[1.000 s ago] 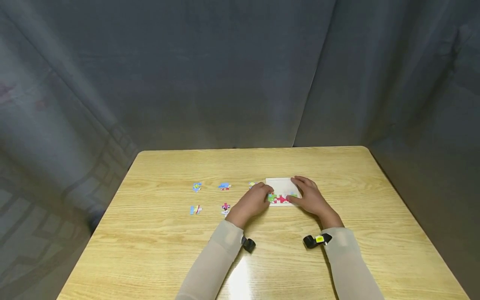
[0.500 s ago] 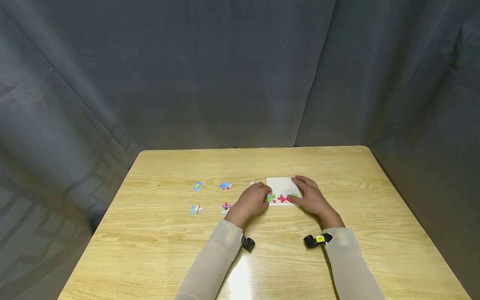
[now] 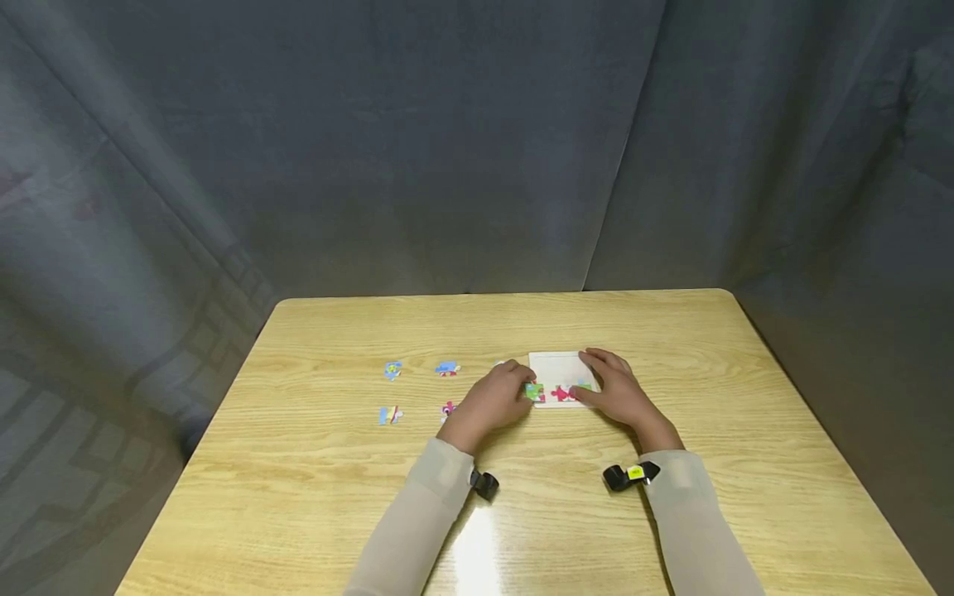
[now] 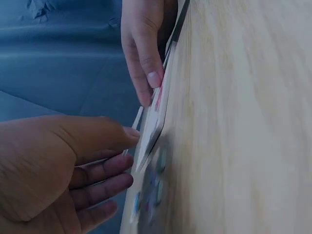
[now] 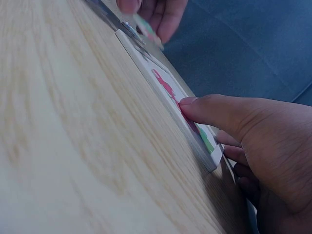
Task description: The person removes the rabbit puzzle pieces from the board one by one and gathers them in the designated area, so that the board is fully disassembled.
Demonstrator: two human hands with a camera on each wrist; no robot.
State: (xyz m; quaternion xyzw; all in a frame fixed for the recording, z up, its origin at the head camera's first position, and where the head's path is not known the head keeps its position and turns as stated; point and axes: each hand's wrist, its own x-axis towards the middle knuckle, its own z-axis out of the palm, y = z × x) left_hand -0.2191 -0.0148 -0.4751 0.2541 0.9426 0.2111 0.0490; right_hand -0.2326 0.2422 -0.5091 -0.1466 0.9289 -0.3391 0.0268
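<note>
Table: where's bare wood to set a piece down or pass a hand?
Free: the right side of the table beyond the right hand, the far strip behind the puzzle tray, and the near edge. Crowded: left of the tray, where the left hand sits among the loose pieces.

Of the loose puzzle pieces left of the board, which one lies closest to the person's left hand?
The pink-red piece in the near row, right beside the left hand; the other loose pieces lie farther left or beyond.

4 loose puzzle pcs [image 3: 392, 370] on wood table [image 3: 313, 463], grey curtain [image 3: 417, 141] behind.
</note>
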